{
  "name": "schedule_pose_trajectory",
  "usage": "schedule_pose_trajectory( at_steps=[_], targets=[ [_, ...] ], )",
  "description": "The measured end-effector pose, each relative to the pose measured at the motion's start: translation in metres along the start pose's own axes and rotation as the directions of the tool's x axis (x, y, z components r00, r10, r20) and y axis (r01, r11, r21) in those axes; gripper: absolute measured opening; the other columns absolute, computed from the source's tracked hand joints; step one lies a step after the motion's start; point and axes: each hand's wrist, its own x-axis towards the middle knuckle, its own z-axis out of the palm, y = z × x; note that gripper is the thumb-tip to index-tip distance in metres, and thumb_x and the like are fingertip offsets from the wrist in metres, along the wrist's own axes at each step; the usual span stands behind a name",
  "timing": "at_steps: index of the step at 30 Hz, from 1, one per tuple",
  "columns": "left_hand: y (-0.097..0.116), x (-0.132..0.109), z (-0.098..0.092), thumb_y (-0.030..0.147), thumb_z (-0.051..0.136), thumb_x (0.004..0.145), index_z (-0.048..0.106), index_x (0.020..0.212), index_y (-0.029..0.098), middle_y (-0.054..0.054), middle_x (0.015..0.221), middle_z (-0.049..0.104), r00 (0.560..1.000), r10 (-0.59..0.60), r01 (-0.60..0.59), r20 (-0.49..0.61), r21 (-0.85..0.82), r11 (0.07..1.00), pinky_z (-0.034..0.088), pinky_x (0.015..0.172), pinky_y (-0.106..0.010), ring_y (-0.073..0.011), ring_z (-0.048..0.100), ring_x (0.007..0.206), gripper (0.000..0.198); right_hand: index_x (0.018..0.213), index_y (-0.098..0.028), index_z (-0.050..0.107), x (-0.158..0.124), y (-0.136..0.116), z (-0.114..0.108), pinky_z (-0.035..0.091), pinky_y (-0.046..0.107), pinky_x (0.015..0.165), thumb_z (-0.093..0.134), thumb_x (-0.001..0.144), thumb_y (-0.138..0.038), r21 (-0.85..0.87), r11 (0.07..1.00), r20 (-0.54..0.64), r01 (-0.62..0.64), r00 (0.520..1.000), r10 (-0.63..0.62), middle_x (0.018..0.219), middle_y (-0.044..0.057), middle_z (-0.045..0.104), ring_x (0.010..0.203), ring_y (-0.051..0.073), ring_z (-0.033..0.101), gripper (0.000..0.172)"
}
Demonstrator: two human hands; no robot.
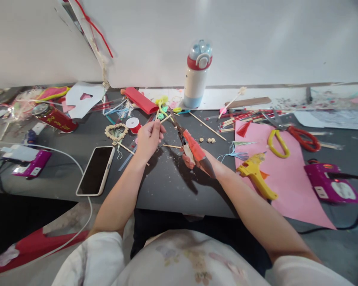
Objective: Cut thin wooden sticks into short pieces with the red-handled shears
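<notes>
My left hand [150,138] is pinched around a thin wooden stick [166,118], just above the middle of the table. From the right, my right hand [190,159] grips a pair of shears [193,146] with orange-red handles and dark, narrow blades. The blades point away from me and reach close to the stick's end; whether they touch it I cannot tell. A red thread spool [133,125] and a heart of beige beads [116,132] lie left of my left hand. Small beige pieces [210,140] rest beyond my right hand.
A bottle [195,81] stands at the back. On the left lie a phone [96,171], a red can [55,118] and a purple power strip [32,163]. A yellow glue gun [258,174] and scissors [286,129] lie on pink paper [289,178] at right.
</notes>
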Motion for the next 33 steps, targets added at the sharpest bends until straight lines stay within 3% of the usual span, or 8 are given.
schedule_pose_trajectory(
  at_steps=[13,24,33],
  targets=[
    [0.0053,-0.0048,0.0011,0.061,0.046,0.094,0.060,0.064,0.018,0.003,0.046,0.052,0.994,0.047,-0.058,0.096,0.118,0.991,0.034,0.043,-0.021,-0.0075,0.046,0.040,0.054,0.093,-0.021,0.053,-0.0056,0.0003,0.0026,0.029,0.026,0.053,0.058,0.090,-0.048,-0.005,1.000,0.021,0.026,0.999,-0.026,0.068,-0.004,0.041,0.053,0.009,0.036,0.027],
    [0.0070,-0.0047,0.0008,0.062,0.045,0.094,0.058,0.063,0.018,0.003,0.045,0.051,0.992,0.049,-0.065,0.117,0.137,0.988,0.034,0.043,-0.020,-0.0073,0.046,0.040,0.055,0.093,-0.022,0.053,-0.0036,0.0006,0.0011,0.027,0.026,0.053,0.060,0.088,-0.048,0.016,1.000,0.041,0.015,0.999,-0.015,0.067,-0.004,0.040,0.053,0.010,0.034,0.028],
    [0.0041,-0.0032,0.0017,0.058,0.047,0.094,0.058,0.063,0.018,0.005,0.045,0.049,0.991,-0.025,0.016,0.130,0.073,0.997,0.033,0.040,-0.019,-0.0059,0.043,0.036,0.052,0.094,-0.022,0.052,-0.0062,-0.0029,0.0034,0.029,0.027,0.053,0.058,0.089,-0.053,-0.031,0.999,0.047,0.025,0.999,-0.023,0.068,-0.004,0.039,0.053,0.010,0.035,0.032]
  ],
)
